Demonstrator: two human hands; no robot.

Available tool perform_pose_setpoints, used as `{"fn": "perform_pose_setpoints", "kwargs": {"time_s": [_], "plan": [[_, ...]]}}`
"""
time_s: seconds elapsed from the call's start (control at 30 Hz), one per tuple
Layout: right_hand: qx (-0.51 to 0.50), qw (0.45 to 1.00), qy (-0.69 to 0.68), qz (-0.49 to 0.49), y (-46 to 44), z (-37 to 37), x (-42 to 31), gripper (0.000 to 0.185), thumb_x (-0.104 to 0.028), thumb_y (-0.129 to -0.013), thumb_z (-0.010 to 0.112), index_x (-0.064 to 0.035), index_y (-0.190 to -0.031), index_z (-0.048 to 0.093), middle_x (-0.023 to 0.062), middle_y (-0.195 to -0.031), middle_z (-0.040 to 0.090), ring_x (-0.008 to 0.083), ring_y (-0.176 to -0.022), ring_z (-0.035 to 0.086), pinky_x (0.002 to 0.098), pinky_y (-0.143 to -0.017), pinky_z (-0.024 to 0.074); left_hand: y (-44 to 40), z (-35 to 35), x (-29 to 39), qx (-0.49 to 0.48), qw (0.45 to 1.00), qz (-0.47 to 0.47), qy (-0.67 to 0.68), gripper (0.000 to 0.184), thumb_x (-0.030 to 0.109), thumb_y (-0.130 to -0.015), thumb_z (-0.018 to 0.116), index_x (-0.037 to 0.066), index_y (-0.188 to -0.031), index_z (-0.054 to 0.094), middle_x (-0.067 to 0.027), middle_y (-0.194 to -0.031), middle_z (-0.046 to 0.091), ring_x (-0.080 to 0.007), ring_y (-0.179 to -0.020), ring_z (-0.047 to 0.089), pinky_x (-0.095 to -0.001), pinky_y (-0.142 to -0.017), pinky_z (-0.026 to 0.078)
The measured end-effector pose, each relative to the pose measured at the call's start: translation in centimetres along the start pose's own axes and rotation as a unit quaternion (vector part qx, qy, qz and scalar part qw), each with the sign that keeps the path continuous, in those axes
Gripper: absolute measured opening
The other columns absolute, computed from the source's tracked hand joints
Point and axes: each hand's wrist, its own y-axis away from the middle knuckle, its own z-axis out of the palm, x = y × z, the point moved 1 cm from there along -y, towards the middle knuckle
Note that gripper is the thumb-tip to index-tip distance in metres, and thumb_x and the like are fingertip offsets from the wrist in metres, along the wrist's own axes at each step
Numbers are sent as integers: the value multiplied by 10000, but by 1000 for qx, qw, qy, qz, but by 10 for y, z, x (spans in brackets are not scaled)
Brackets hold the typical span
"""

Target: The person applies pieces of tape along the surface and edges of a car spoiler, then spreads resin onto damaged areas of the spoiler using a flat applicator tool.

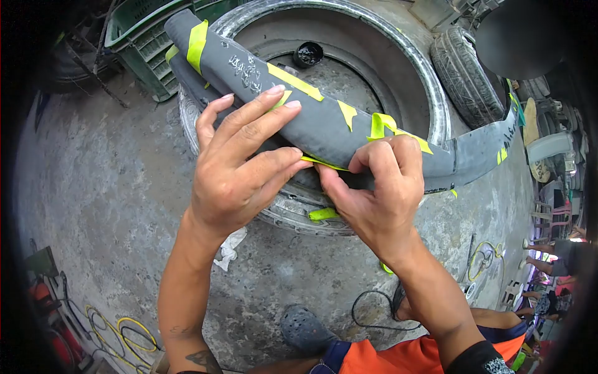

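A long, curved dark grey vehicle trim panel (pixel 317 128) with scuffs and bits of yellow-green masking tape (pixel 294 81) lies across a large tire (pixel 430 87). Along its lower edge runs a narrow strip of masking tape (pixel 325 164). My left hand (pixel 233 149) pinches the strip's left end between thumb and index finger, its other fingers resting on the panel face. A little to the right, my right hand (pixel 383 187) grips the same strip with thumb and bent fingers at the panel edge. The fingers partly hide the strip.
A black cup (pixel 308 55) stands inside the tire. Behind it is a green crate (pixel 146 50); another tire (pixel 464 75) leans at right. Yellow hoses (pixel 121 336) and a dark cable (pixel 374 293) lie on the concrete floor near my foot. Other people's legs (pixel 551 258) show at far right.
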Motion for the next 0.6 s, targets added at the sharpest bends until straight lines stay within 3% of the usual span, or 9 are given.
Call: {"fn": "perform_pose_setpoints", "kwargs": {"time_s": [0.6], "plan": [[-8,1000,-2,6,0,-2,-1,370,-77,-564,876,-115,-749,559,46,-793,497,260,-746,510,401,-675,387,-2,-3,2,-2,1000,-18,10,200,144,-683,894,117,-836,768,-109,-1294,709,-292,-1323,598,-489,-1120,357]]}}
